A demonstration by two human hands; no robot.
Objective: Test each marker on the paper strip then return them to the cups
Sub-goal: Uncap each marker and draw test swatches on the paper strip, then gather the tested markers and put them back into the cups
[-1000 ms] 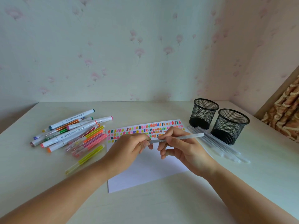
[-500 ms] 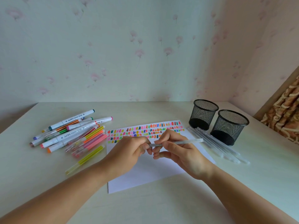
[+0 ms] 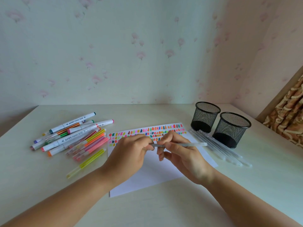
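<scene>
A thin clear pen (image 3: 193, 144) lies level between both hands above the white paper (image 3: 157, 174). My right hand (image 3: 182, 154) grips the pen's barrel. My left hand (image 3: 131, 154) pinches its left end, where the cap would be; the fingers hide that end. Rows of coloured test marks (image 3: 147, 133) fill the paper's far edge. Two black mesh cups (image 3: 205, 117) (image 3: 232, 128) stand at the right, with no markers showing in them.
A heap of white-barrelled markers (image 3: 72, 133) and slim coloured pens (image 3: 91, 143) lies at the left, with one yellow pen (image 3: 86, 163) apart. Several clear pens (image 3: 219, 148) lie in front of the cups. A wall closes the back; a patterned curtain (image 3: 288, 118) hangs far right.
Both hands with the clear pen have sunk slightly toward the paper and the pen has levelled out. Nothing else has moved.
</scene>
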